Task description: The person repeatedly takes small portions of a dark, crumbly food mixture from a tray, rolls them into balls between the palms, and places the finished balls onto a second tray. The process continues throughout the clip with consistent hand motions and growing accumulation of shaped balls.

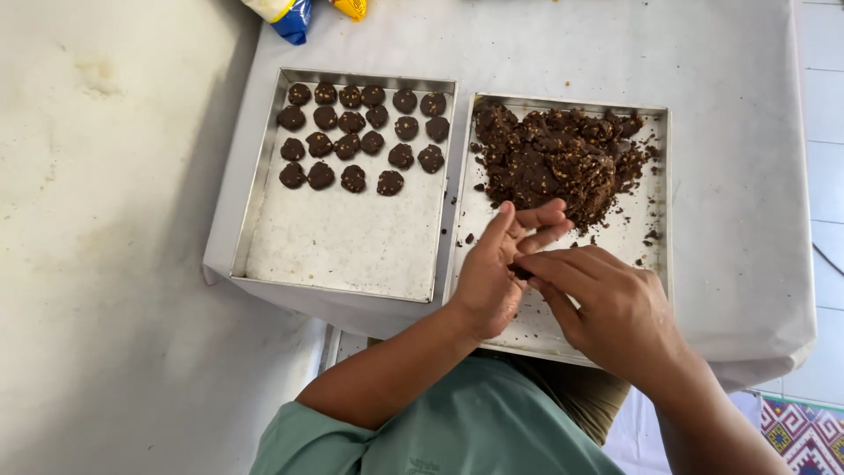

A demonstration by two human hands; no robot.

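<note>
My left hand is held palm-up over the near part of the right metal tray, fingers apart. My right hand lies across it, fingertips pressing a small dark piece of dough into the left palm. A heap of dark brown crumbly dough with pale bits fills the far half of that tray. The left metal tray carries several small round dough pieces in rows along its far side; its near half is bare.
Both trays sit on a small table under a white cloth. Blue and yellow packets lie at the far edge. A pale floor is at the left, tiles and a patterned mat at the right.
</note>
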